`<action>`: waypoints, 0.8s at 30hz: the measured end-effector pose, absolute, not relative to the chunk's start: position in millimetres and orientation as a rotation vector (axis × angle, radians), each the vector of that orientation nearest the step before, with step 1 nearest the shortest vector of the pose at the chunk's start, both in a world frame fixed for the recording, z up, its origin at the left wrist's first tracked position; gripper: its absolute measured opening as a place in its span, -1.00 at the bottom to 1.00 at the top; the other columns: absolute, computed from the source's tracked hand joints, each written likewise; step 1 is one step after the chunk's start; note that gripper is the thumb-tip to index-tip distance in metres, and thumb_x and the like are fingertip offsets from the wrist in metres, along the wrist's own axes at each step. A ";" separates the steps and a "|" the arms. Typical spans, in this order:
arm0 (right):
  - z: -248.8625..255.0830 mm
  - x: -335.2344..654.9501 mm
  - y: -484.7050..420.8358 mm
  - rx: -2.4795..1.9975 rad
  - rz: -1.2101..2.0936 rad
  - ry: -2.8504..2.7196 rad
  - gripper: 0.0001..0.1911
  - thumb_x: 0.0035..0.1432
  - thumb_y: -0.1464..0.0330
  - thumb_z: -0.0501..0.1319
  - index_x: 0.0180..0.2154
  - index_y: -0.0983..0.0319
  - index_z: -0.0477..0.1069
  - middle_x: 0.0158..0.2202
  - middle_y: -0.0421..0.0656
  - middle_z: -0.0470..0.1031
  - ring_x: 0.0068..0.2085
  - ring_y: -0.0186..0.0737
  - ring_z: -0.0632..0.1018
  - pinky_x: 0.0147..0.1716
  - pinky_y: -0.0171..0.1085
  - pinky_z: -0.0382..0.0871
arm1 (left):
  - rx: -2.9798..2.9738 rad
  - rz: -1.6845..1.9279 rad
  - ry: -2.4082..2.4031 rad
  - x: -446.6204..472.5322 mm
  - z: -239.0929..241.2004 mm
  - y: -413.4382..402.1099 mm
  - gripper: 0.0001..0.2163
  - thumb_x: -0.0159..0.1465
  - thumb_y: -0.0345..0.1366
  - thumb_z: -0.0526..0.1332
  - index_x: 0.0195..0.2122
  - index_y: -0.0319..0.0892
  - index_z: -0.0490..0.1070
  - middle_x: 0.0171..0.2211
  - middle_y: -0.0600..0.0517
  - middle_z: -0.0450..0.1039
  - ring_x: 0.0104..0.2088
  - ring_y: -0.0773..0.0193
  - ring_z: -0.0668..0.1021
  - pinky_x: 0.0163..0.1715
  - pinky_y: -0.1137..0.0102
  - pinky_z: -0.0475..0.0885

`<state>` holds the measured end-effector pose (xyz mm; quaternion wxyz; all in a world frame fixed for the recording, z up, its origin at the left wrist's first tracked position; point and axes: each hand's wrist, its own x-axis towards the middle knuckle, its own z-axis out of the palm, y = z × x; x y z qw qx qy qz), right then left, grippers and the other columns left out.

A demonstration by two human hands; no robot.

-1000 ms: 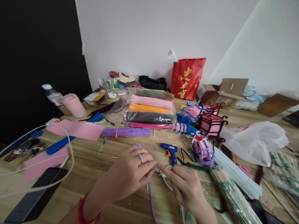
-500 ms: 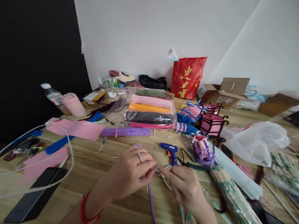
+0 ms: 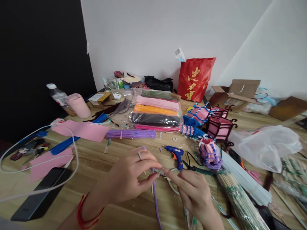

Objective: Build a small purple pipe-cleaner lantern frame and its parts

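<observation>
My left hand [image 3: 137,175], with a ring and a red string bracelet, is above the table, its thumb and index fingertips pinched close together. My right hand [image 3: 193,190] meets it with the index finger stretched out and the others curled. A tiny pale or clear bit may be between the fingertips; it is too small to name. Below runs a purple pipe cleaner [image 3: 156,199], partly hidden by my left hand; whether it is held cannot be made out. Just beyond lie a blue glue gun [image 3: 176,155] and a white tape-like ring [image 3: 170,183].
A bundle of purple pipe cleaners [image 3: 131,134] lies ahead, before bagged coloured stems [image 3: 155,110]. Small lanterns [image 3: 218,127] and bagged sticks [image 3: 240,199] stand to the right. A phone [image 3: 42,195], white cable [image 3: 76,153] and pink sheets [image 3: 82,129] lie left.
My left hand's fingers have lifted and straightened slightly, with a wider gap behind the thumb and index tips. The right index finger stays at the left fingertips. The view shifts slightly.
</observation>
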<state>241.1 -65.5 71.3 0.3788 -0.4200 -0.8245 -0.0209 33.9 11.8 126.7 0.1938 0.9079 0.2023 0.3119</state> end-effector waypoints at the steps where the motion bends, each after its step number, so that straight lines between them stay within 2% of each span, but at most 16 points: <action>1: 71.0 241.4 -65.7 -1.074 -0.058 -2.109 -0.59 0.19 0.58 -0.01 0.05 0.30 0.33 -0.57 -0.23 0.30 -0.54 -0.33 0.38 -0.58 -0.34 0.21 | 2.542 0.875 0.569 33.2 126.1 11.9 -0.84 0.19 -0.44 0.16 -0.22 -0.14 0.45 -0.31 0.01 0.51 -0.27 0.28 0.53 -0.16 0.34 0.44; 7: 70.3 240.0 -67.1 -1.094 -0.080 -2.117 -0.58 0.18 0.60 -0.01 0.06 0.31 0.31 -0.58 -0.23 0.28 -0.55 -0.33 0.34 -0.57 -0.33 0.17 | 2.517 0.847 0.576 30.4 120.6 12.4 -0.85 0.24 -0.45 0.14 -0.22 -0.15 0.44 -0.29 0.01 0.51 -0.25 0.29 0.51 -0.07 0.30 0.39; 17: 69.8 238.0 -66.6 -1.142 -0.233 -2.164 -0.60 0.23 0.54 -0.02 0.08 0.31 0.30 -0.61 -0.26 0.26 -0.58 -0.36 0.32 -0.59 -0.33 0.14 | 2.592 1.005 0.646 34.2 107.9 11.5 -0.84 0.23 -0.50 0.11 -0.26 -0.15 0.43 -0.33 0.07 0.52 -0.28 0.33 0.52 -0.11 0.35 0.41; 24: 66.5 237.1 -68.1 -1.197 -0.358 -2.175 -0.65 0.26 0.53 -0.04 0.00 0.34 0.38 -0.58 -0.22 0.27 -0.55 -0.34 0.30 -0.58 -0.31 0.07 | 2.625 1.106 0.690 39.8 101.5 9.5 -0.82 0.22 -0.54 0.10 -0.28 -0.16 0.41 -0.36 0.07 0.52 -0.30 0.30 0.51 -0.14 0.32 0.39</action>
